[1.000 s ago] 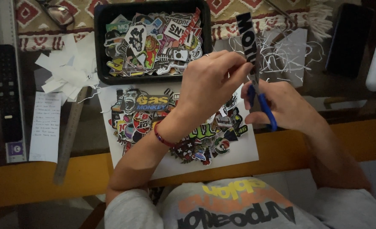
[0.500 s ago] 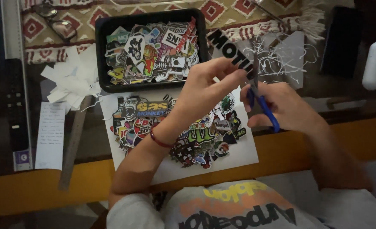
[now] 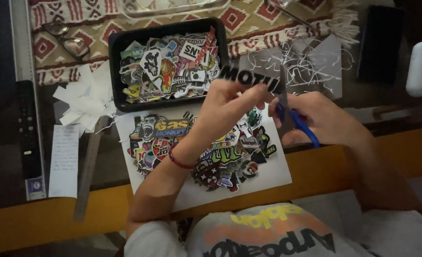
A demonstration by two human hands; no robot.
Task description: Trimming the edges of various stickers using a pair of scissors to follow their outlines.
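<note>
At centre frame the left hand (image 3: pixel 230 102) pinches a black lettered sticker (image 3: pixel 251 78); the right hand (image 3: pixel 320 119) is closed round blue-handled scissors (image 3: pixel 292 114), blades meeting the sticker's right end. A slip could clip the lettering or, as far as the dim view shows, nick a fingertip. Above left sits the sticker tray (image 3: pixel 115 71).

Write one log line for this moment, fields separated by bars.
left hand: holds black sticker strip | right hand: blue-handled scissors cutting strip | below: sticker sheet
</note>
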